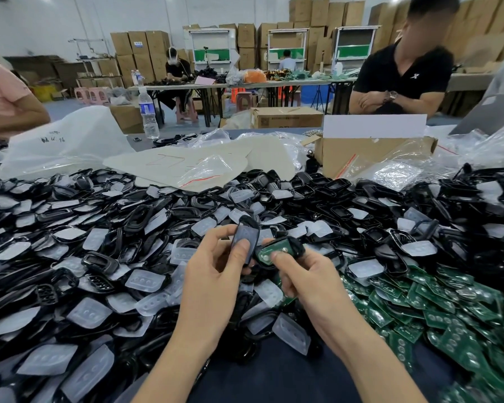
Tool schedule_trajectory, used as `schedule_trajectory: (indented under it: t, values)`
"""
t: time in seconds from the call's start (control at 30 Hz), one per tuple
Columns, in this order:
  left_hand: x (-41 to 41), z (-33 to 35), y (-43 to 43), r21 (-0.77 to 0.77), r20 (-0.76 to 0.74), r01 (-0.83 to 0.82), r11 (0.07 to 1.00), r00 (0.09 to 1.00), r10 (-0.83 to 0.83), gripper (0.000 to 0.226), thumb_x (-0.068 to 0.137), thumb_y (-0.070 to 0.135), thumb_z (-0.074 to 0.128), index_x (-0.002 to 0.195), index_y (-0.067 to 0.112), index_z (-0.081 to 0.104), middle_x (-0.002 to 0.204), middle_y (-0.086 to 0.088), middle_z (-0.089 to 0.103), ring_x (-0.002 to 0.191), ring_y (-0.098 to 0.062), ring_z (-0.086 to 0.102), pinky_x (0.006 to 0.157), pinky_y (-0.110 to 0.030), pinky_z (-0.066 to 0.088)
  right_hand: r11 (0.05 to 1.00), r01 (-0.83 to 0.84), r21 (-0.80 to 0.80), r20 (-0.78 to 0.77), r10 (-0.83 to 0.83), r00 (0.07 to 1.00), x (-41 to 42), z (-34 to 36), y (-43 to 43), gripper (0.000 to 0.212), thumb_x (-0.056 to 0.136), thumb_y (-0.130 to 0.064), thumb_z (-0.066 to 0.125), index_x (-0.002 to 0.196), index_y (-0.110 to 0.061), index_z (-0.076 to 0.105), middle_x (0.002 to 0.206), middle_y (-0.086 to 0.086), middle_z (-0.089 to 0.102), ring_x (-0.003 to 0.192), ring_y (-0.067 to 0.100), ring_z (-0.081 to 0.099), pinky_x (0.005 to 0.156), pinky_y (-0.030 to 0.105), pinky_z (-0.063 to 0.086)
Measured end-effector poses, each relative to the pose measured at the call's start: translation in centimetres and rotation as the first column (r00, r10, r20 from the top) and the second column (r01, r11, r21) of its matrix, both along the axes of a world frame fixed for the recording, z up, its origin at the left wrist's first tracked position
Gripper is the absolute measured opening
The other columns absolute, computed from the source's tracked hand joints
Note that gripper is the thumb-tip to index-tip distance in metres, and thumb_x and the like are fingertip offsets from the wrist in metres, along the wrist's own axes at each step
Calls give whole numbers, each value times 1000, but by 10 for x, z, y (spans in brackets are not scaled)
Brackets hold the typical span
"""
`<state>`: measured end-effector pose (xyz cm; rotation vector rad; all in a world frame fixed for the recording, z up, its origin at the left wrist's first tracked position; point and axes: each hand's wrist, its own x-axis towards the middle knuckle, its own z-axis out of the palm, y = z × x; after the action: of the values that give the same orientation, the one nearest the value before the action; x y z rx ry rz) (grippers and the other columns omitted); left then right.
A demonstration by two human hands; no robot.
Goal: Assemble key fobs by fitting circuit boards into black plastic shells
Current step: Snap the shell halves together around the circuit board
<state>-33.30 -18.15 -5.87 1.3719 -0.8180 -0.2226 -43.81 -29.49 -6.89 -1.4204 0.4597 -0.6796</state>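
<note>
The left hand (213, 274) grips a smooth, glossy black shell half (246, 238), a long rounded piece, between thumb and curled fingers. Just beside it, the right hand (309, 280) pinches a second black plastic shell (296, 246) with a green circuit board (269, 253) lying in its hollow; the thumb presses on the board's face. The two held pieces are nearly touching, raised above the heap.

Below and all around them, the dark blue table (274, 376) is buried under a heap of shiny black shells (134, 219) mixed with frosted, translucent rubber button pads (144, 280), soft-looking with three dimples each. At the right lies a loose pile of green circuit boards (448, 303) with round metal contacts. Behind the heap lie crinkled clear plastic bags (396, 173), an open cardboard box (370, 154) and a clear water bottle (149, 113). A person in a black shirt (405, 74) sits across the table with arms folded.
</note>
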Motion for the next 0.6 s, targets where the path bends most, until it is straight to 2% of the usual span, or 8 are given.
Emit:
schedule_trajectory:
  t: [0.1,0.23,0.37,0.5,0.6]
  values:
    - [-4,-1,-2,32,-1,56,998,998,-56,19,98,24,63,100,42,64,89,2,75,77,-15,72,68,-20,56,999,13,32,3,-13,1000,0,0,-1,26,75,-55,71,79,-29,75,62,-1,58,56,12,50,52,24,42]
    - [-5,-2,-3,45,-21,68,997,998,-67,14,98,23,63,104,35,65,85,-3,74,72,-19,73,66,-21,56,998,-39,55,27,38,999,0,1,2,19,87,-43,65,91,-30,78,78,0,72,68,13,61,56,24,48]
    - [-2,-2,-2,39,-25,5,999,1000,-4,17,99,24,62,101,41,62,87,-2,74,68,-22,74,64,-22,57,999,-54,6,7,54,999,0,1,4,14,96,-33,62,97,-33,77,81,-1,73,67,14,63,61,23,51]
    - [-6,-4,-3,94,84,-26,995,996,18,20,97,31,61,96,51,58,80,6,72,62,-16,74,58,-15,53,999,-54,-7,-10,53,999,-1,1,3,14,100,-21,61,95,-17,73,78,1,69,66,14,65,60,23,52]
    - [-4,-8,-5,112,123,-62,992,991,48,20,96,34,61,96,54,57,79,9,71,61,-13,73,58,-16,54,998,-44,-48,-28,42,999,-2,1,4,12,100,-19,61,99,-11,71,75,-3,67,64,12,66,59,22,51]
